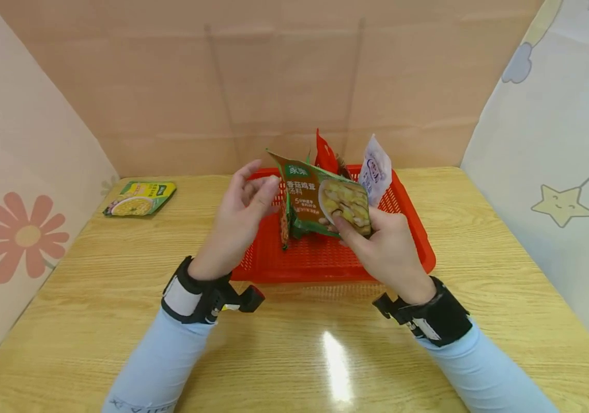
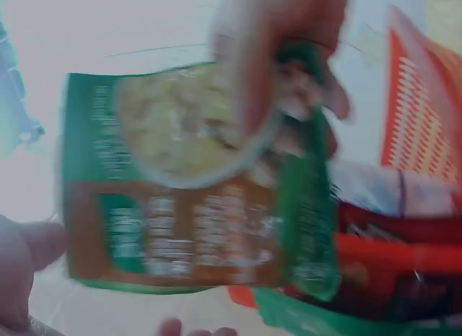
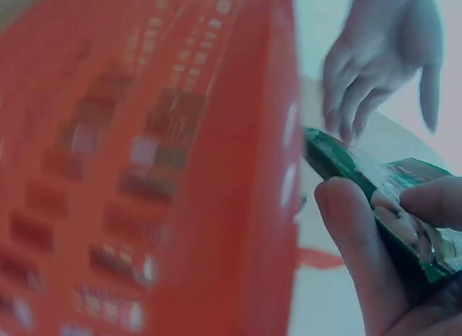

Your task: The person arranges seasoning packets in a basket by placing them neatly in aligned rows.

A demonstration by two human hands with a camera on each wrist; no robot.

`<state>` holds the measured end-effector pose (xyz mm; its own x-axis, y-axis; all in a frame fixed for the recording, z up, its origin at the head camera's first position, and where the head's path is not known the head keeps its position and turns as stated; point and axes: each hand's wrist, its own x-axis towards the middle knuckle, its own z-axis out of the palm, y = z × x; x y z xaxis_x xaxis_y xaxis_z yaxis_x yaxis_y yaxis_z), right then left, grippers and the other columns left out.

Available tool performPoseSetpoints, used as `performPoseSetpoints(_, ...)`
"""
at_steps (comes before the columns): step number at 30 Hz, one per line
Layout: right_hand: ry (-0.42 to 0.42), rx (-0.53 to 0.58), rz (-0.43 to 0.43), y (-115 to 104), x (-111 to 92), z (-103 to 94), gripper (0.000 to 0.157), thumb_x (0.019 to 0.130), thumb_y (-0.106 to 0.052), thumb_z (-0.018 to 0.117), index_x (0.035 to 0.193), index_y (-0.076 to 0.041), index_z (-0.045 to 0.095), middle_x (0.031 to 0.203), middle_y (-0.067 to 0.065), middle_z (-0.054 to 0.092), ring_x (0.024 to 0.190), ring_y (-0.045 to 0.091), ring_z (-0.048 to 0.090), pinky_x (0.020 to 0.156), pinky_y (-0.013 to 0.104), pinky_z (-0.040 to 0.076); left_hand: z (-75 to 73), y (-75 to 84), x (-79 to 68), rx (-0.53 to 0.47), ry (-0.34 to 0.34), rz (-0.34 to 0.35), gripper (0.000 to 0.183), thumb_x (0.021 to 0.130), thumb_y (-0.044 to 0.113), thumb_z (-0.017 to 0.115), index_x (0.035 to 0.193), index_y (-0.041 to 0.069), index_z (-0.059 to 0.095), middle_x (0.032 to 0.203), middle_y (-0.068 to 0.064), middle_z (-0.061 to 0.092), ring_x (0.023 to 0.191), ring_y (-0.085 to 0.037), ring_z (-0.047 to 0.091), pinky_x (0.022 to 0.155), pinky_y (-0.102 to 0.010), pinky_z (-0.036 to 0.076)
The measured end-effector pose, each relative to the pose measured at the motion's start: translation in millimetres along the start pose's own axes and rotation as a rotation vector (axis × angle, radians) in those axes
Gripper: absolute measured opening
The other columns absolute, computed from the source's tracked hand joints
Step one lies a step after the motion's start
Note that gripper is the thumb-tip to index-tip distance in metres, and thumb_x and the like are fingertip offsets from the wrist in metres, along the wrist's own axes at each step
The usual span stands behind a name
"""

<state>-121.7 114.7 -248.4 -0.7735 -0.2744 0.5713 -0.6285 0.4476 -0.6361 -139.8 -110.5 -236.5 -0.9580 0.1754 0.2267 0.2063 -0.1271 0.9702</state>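
Mushroom-chicken soup packet (image 1: 305, 192), pinched at its right end by right hand (image 1: 394, 248), extends lengthwise up-left, its far edge just beside relaxed left hand (image 1: 244, 201).

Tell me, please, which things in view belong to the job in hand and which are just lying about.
Job in hand, apparently:
brown-and-green packet, in the right hand
red basket
red packet and white packet, in the basket

Lying about, apparently:
yellow-and-green packet, untouched on the table, outside the basket
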Motion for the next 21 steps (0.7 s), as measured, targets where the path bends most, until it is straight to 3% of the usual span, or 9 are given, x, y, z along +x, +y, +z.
performPoseSetpoints(3, 0.073, -0.099, -0.103, 12, 1, -1.8, 0.018, 0.080, -0.005, 0.070, 0.097, -0.001, 0.069, 0.083, 0.006, 0.069, 0.064, 0.008, 0.062, 0.058, 0.015, 0.049, -3.0, 12.4, -8.0, -0.117, -0.043, -0.054, 0.061, 0.096, 0.031, 0.046, 0.145, 0.008, 0.018, 0.133, -0.012, 0.043, 0.118, -0.027, 0.046, 0.092, -0.042, 0.043)
performPoseSetpoints(7, 0.131, -0.182, -0.186, 15, 3, -4.2, 0.018, 0.077, -0.004, 0.071, 0.095, -0.001, 0.070, 0.081, 0.007, 0.069, 0.057, 0.007, 0.059, 0.049, 0.014, 0.043, 2.3, 23.7, -19.2, -0.182, -0.144, -0.122, 0.062, 0.096, 0.038, 0.044, 0.145, 0.010, 0.020, 0.140, -0.009, 0.037, 0.121, -0.026, 0.045, 0.093, -0.041, 0.043)
performPoseSetpoints(13, 0.129, -0.366, -0.282, 13, 1, -4.5, 0.036, 0.078, -0.006, 0.070, 0.114, -0.004, 0.065, 0.089, 0.010, 0.069, 0.062, 0.016, 0.064, 0.055, 0.023, 0.050, 10.5, 30.6, -28.9, -0.301, -0.270, -0.131, 0.055, 0.100, 0.032, 0.034, 0.147, 0.011, 0.015, 0.145, -0.007, 0.030, 0.123, -0.029, 0.043, 0.096, -0.044, 0.039)
performPoseSetpoints(17, 0.119, -0.446, -0.334, 9, -3, -1.0, 0.047, 0.074, 0.000, 0.071, 0.120, -0.002, 0.060, 0.098, 0.014, 0.067, 0.074, 0.026, 0.066, 0.058, 0.032, 0.053, 12.8, 29.3, -28.2, -0.426, -0.341, -0.147, 0.047, 0.101, 0.029, 0.029, 0.144, 0.011, 0.021, 0.141, -0.011, 0.035, 0.122, -0.034, 0.043, 0.097, -0.050, 0.035)
performPoseSetpoints(21, 0.086, -0.499, -0.370, 4, -6, 3.7, 0.055, 0.069, 0.001, 0.076, 0.121, 0.000, 0.058, 0.110, 0.015, 0.063, 0.097, 0.030, 0.062, 0.071, 0.040, 0.053, 16.6, 25.7, -28.3, -0.502, -0.363, -0.204, 0.047, 0.100, 0.030, 0.031, 0.143, 0.010, 0.023, 0.139, -0.014, 0.036, 0.121, -0.033, 0.043, 0.097, -0.051, 0.034)
